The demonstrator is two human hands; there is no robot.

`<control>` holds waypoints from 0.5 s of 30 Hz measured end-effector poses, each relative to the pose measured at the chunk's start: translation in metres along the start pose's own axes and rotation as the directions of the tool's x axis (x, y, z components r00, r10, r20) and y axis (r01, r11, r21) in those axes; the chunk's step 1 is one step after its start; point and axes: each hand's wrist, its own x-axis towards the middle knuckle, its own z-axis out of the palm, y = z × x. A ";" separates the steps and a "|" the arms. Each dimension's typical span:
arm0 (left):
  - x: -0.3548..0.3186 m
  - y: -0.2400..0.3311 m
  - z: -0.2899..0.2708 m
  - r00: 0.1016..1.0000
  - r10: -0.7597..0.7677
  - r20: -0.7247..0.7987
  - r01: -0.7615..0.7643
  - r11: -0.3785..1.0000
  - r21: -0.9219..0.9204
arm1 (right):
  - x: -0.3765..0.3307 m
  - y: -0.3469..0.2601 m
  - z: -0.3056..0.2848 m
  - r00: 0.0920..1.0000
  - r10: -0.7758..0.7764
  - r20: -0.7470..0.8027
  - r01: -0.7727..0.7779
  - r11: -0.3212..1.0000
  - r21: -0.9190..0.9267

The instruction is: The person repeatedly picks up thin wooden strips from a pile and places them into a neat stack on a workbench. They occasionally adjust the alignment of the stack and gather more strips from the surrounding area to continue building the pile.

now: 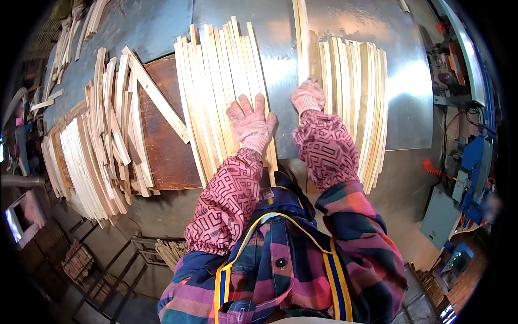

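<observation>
Shiny metal tabletop (410, 81), gloved hands flat on pale wooden slats (216, 81).

1. This is a woodworking workshop: a metal-topped bench (345, 32) carries rows of thin pale slats (221, 86).
2. More slats lie heaped (102, 146) on a brown board (162, 146) at the left.
3. A blue machine (475, 156) with cables and a grey control box (440, 216) stands at the right.
4. Gloved hands (251, 124) and sleeve covers (229, 200) point to manual shop work.
</observation>
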 end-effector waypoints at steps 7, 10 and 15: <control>0.002 -0.009 0.002 0.986 -0.070 0.148 0.078 0.996 -0.047 | -0.157 0.049 0.012 0.874 -0.402 0.273 0.446 0.886 -0.123; -0.001 -0.008 0.004 0.987 -0.067 0.145 0.063 0.997 0.036 | -0.115 0.057 -0.006 0.906 -0.231 0.354 0.336 0.902 -0.271; 0.001 -0.005 -0.012 0.978 -0.057 0.200 0.061 0.998 -0.010 | -0.083 0.065 -0.023 0.949 -0.278 0.147 0.315 0.831 -0.459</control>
